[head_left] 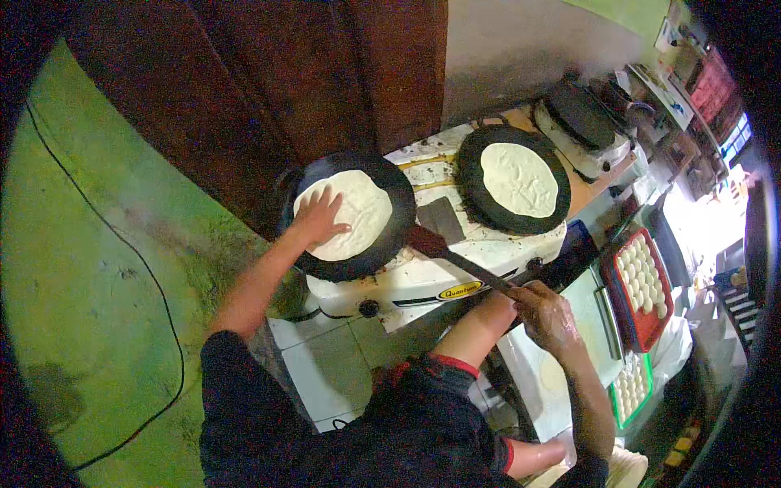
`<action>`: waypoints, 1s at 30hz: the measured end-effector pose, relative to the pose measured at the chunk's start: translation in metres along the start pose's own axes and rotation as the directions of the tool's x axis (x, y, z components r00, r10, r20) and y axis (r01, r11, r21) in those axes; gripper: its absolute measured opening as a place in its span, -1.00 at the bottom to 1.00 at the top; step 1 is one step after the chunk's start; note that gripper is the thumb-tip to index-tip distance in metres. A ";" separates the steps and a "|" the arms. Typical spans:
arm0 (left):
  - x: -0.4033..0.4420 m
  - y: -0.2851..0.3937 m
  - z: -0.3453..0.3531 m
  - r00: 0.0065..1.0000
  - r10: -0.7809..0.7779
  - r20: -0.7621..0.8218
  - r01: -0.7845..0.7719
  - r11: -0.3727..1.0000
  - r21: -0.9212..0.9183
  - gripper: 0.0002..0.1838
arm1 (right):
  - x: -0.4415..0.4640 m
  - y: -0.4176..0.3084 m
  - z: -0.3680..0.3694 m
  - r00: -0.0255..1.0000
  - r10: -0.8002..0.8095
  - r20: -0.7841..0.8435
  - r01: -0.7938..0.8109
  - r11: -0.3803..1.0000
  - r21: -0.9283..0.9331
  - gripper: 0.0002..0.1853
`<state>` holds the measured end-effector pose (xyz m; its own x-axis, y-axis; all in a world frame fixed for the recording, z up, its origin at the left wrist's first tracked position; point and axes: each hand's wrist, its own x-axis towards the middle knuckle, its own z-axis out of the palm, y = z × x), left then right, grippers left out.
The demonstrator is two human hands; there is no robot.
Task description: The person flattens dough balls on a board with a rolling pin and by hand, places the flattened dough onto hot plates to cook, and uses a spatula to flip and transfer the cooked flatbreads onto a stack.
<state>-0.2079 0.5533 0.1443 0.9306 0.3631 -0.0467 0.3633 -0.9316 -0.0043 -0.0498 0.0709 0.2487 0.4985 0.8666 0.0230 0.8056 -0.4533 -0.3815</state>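
Note:
My left hand [320, 220] lies with its fingers spread on a round flatbread [362, 207], which sits in the left black pan [399, 195]. My right hand [543, 313] is wrapped around the handle of a long dark spatula [468, 264]. The spatula's reddish-brown blade points at the right edge of that pan; whether it touches the rim I cannot tell. On the other burner, a second black pan [474, 191] holds another pale flatbread [517, 180] with an uneven, bumpy surface. Both pans stand on a white two-burner gas stove [423, 290].
At right, a red tray [665, 272] and a green tray [648, 370] hold several dough balls. A covered dark appliance [579, 122] stands behind the stove's right end. The green wall [98, 268] with a hanging black cable is at left, dark brown panels [325, 73] behind.

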 end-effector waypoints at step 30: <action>-0.018 0.112 -0.116 0.824 -0.378 -0.422 -0.103 0.633 -0.767 -0.66 | 0.039 -0.039 0.130 0.913 0.039 -0.407 0.122 0.925 0.361 -0.62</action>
<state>-0.1787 0.4436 0.2610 0.6488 0.6565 0.3848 0.1689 -0.6173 0.7684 -0.1033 0.1498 0.1444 0.6166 0.6882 0.3823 0.6898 -0.2383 -0.6837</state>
